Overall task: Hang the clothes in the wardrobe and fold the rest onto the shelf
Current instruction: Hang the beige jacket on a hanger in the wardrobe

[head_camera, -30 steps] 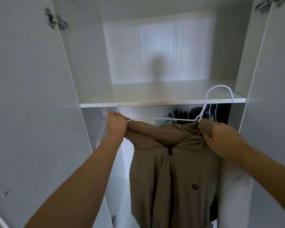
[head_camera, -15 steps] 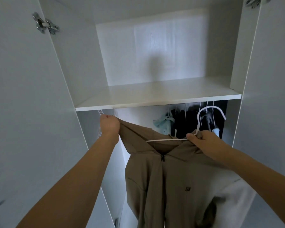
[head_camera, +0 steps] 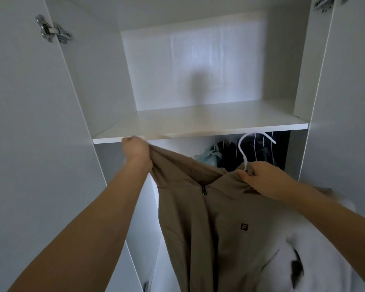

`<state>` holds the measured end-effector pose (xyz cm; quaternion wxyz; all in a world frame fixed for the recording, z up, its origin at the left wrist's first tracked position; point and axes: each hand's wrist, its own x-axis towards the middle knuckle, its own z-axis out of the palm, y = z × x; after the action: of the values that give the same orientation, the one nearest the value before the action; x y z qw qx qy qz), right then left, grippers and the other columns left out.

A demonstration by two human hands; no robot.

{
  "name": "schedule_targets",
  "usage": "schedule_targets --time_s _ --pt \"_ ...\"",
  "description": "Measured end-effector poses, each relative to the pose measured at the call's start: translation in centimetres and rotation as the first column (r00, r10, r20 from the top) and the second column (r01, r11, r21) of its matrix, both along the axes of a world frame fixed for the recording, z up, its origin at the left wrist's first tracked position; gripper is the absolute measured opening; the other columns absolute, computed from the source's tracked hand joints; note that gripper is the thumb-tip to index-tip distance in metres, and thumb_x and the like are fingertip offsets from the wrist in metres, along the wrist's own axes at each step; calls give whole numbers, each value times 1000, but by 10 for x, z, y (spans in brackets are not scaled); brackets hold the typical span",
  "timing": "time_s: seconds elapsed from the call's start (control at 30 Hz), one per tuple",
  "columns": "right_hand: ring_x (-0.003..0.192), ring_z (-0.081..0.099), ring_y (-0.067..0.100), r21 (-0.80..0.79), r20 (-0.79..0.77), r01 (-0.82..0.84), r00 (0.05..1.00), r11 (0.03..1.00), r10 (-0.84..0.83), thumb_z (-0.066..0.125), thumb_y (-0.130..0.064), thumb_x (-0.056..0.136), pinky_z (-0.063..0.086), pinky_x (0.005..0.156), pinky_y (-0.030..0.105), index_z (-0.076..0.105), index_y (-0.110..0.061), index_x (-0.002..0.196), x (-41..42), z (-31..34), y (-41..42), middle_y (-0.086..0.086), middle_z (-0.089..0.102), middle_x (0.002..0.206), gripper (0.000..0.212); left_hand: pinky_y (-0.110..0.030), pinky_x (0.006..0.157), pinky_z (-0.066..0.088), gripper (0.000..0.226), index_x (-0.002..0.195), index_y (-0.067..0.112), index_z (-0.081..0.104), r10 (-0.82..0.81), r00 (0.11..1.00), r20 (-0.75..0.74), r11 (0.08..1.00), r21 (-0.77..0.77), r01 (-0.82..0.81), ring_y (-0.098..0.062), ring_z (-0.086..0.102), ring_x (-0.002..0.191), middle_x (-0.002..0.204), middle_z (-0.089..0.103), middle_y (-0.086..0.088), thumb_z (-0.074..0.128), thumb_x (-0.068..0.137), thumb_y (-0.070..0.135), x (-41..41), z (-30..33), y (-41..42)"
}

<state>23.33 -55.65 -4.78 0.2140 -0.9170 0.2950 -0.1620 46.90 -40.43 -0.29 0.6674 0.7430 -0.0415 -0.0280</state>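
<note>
Left hand (head_camera: 135, 149) grips the jacket (head_camera: 215, 220) shoulder; right hand (head_camera: 261, 178) pinches collar and, apparently, the hanger (head_camera: 243, 152) neck, hook above it.

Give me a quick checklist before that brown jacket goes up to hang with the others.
1. Left hand grips the brown jacket at the shoulder: ok.
2. Right hand holds the white hanger at its neck: ok.
3. Hanger hook free and upright: ok.
4. Hanger seated inside both shoulders: cannot tell, fabric hides it.
5. Rail visible under the shelf: cannot tell.
6. Free space left of the hanging clothes: ok.
</note>
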Motion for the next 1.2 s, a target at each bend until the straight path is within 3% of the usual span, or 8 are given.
schedule_targets --time_s 0.03,0.1,0.23,0.3,0.5,0.77,1.0,1.2 --pt "59 43 16 52 51 -29 998 998 26 46 -42 96 38 64 29 36 -15 62 8 1 3 4 42 62 45 -18 65 44 21 113 13 53 -62 994 -90 969 -245 38 -17 54 82 94 53 -4 37 98 14 -6 3 -12" --pt "64 45 21 176 135 -97 988 979 74 47 -43 96 39 66 31 41 -12 65 24 2 8 10 41 65 44 -23 53 43 20 96 16 48 -214 976 25 890 -407 206 -21 46 68 75 46 -5 32 99 7 -42 9 -33" --pt "70 48 24 358 271 -153 961 921 55 49 -46 94 39 65 30 55 0 79 38 5 12 15 47 75 49 -31 72 46 21 91 16 53 -629 726 278 776 181 604 -17 50 77 82 53 -3 37 102 24 -72 9 -48" --pt "73 50 25 394 329 -158 944 905 21 51 -47 93 40 67 30 57 7 85 34 10 6 16 50 78 55 -24 67 42 25 87 20 53 -706 619 344 699 477 532 -14 53 78 84 58 4 38 101 34 -52 7 -36" --pt "77 54 33 463 450 -171 891 870 -65 54 -53 88 45 76 38 59 11 102 27 20 -9 21 51 80 65 -35 81 43 11 95 13 52 -774 574 266 514 793 327 -22 56 89 89 57 -2 44 96 19 -4 -37 31" --pt "46 40 6 371 205 -218 967 902 150 49 -44 95 34 52 13 38 -18 55 57 13 14 -8 36 46 49 -11 67 40 11 98 21 59 -836 444 324 478 827 297 0 54 76 84 62 9 49 99 21 0 -43 68" --pt "69 53 17 286 89 -293 956 912 279 50 -51 91 46 73 31 57 -12 76 74 14 27 8 52 73 43 -13 62 40 11 85 29 58 -774 469 426 568 794 217 -8 58 69 75 65 5 58 95 24 -7 -57 106" --pt "59 45 10 289 94 -321 947 902 307 49 -50 93 38 62 23 44 -20 64 84 6 37 -2 44 62 41 -15 65 41 19 97 16 67 -837 435 333 447 874 190 -6 58 71 80 66 7 50 99 25 -8 -49 117"
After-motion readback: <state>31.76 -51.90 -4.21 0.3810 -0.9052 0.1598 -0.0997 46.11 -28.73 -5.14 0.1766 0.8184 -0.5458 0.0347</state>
